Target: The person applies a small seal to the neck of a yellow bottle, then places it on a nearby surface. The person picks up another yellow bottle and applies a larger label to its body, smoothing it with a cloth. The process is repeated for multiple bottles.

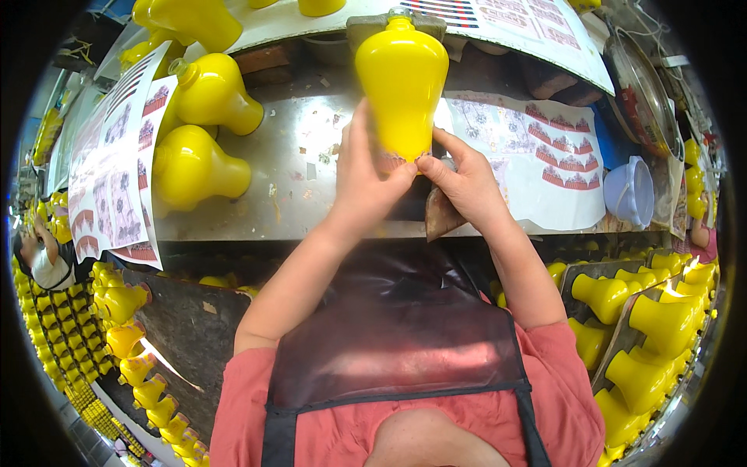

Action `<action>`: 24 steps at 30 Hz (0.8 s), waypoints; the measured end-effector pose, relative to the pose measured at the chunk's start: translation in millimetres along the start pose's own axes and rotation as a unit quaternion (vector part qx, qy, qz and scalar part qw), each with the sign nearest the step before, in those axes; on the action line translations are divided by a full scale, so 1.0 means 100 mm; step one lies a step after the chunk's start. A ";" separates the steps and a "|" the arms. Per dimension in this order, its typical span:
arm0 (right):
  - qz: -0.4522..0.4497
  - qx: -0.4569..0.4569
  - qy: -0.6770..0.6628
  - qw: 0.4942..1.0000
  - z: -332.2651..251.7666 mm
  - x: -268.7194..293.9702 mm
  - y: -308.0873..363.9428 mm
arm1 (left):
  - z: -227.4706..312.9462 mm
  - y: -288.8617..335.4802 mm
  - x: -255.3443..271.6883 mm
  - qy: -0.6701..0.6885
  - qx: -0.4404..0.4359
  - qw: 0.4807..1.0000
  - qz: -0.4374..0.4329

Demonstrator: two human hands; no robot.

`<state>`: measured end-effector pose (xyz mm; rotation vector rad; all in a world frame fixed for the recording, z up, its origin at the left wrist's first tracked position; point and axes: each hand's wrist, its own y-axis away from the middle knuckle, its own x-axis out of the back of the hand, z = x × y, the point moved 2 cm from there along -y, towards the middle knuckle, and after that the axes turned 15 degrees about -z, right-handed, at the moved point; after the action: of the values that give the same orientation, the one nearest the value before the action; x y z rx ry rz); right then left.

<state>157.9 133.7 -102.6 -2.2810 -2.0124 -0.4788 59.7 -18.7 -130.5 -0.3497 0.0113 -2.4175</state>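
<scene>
A glossy yellow vase stands in front of me over a metal worktable, its narrow neck pointing away. My left hand grips its near end from the left. From the right, my right hand pinches the same end, thumb and forefinger pressing a small reddish patterned decal strip onto the vase. A brown flat scraper-like piece sits under my right palm.
Two more yellow vases lie on the table's left. Printed decal sheets cover the right and left. A pale blue bowl sits right. Racks of yellow vases flank me. Another person works far left.
</scene>
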 end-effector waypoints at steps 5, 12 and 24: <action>-0.024 -0.025 -0.059 0.998 -0.02 0.12 -0.02 | -0.04 0.03 0.01 0.026 -0.015 1.000 0.000; -0.006 0.112 -0.006 0.994 -0.40 0.32 -0.02 | -0.01 0.05 0.03 0.029 -0.006 0.999 -0.014; 0.112 0.238 0.424 0.867 -0.56 0.17 0.12 | 0.16 0.06 -0.02 -0.238 -0.088 0.966 0.050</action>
<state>160.7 134.5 -42.7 -1.5546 -1.2269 -0.7015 69.3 -21.1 -116.6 -0.9784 0.0281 -2.1826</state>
